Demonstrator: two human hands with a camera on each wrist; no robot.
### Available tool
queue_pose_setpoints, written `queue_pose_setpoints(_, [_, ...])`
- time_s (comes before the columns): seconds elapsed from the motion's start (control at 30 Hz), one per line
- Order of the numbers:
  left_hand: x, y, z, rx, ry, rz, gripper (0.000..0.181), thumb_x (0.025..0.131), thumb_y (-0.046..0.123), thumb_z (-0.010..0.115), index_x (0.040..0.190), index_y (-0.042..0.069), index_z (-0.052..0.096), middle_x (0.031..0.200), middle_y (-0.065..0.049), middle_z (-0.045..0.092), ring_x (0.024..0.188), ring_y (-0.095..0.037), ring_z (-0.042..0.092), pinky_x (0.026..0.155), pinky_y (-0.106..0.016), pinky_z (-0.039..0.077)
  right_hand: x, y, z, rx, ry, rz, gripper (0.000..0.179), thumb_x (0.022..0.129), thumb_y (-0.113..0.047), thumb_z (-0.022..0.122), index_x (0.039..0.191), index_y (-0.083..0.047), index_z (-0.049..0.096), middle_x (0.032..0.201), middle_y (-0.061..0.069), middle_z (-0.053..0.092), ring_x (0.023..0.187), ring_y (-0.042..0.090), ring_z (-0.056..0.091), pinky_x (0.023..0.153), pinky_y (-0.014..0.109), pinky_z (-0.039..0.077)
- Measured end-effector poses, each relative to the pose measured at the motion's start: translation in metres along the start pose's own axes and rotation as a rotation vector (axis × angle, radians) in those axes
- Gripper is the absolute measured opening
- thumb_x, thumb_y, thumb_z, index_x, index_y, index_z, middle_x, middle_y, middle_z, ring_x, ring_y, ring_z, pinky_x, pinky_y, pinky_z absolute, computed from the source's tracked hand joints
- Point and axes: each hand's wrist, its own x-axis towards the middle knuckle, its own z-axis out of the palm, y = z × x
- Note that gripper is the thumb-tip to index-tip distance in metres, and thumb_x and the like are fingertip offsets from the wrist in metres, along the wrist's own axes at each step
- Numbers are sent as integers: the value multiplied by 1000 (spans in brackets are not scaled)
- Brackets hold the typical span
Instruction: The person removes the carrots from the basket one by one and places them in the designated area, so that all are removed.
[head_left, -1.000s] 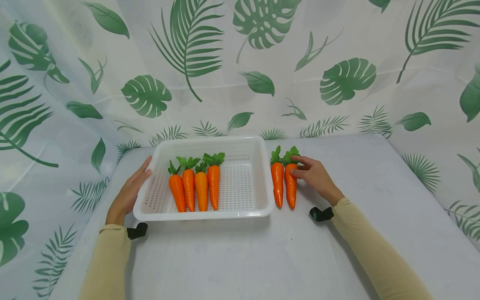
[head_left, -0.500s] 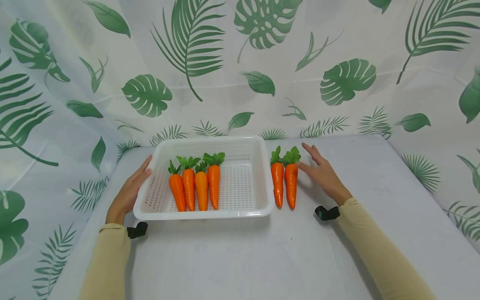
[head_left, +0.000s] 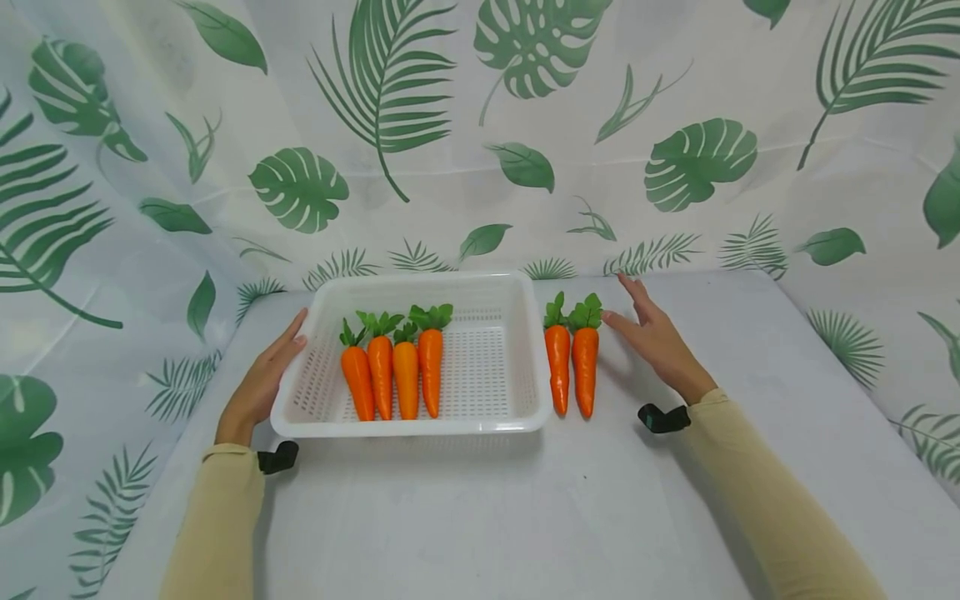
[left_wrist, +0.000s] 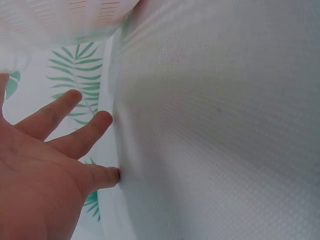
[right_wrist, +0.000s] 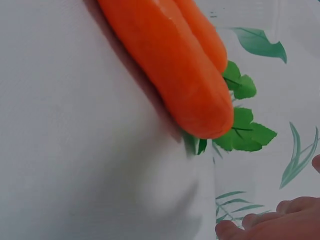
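Observation:
A white plastic basket [head_left: 487,427] with perforated walls stands on the table, and several orange carrots [head_left: 406,375] with green tops lie side by side in its left half. My left hand [head_left: 258,379] rests against the basket's left side, its thumb by the rim. In the left wrist view its fingers [left_wrist: 82,140] are spread and straight below the basket. Two more carrots lie parallel just right of the basket, a left carrot [head_left: 557,367] and a right carrot [head_left: 586,371]. My right hand [head_left: 667,346], fingers extended and holding nothing, hovers beside the right carrot's leafy top.
The table [head_left: 450,525] has a pale grey covering. White cloth [head_left: 585,125] printed with green leaves hangs behind it and along both sides. A black wrist-worn device [head_left: 663,418] sits at the right cuff, and a similar device [head_left: 279,457] at the left.
My right hand has let go of the right carrot and drawn away to the right, its fingers straightening. The left hand, the basket and the carrots have stayed in place.

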Motion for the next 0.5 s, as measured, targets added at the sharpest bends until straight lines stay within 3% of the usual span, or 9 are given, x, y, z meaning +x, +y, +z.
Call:
queue_pose_setpoints(0.2, [0,0,0,-4,-3,-3,66,116,52,38,172,41,5,179,-6,15,144,-39,39,94,-21,51,5,-11,2,-29,14,-24,80,111,-41,56,174,-28,9,180,5,-4,162,42,5,121,69,20])
queue_pose_setpoints(0.5, [0,1,-1,-12,-9,9,66,116,50,39,172,39,5,179,-4,13,149,-39,35,96,-18,49,10,-35,10,27,4,-110,77,111,-44,56,174,-28,15,180,3,4,162,38,9,123,65,21])
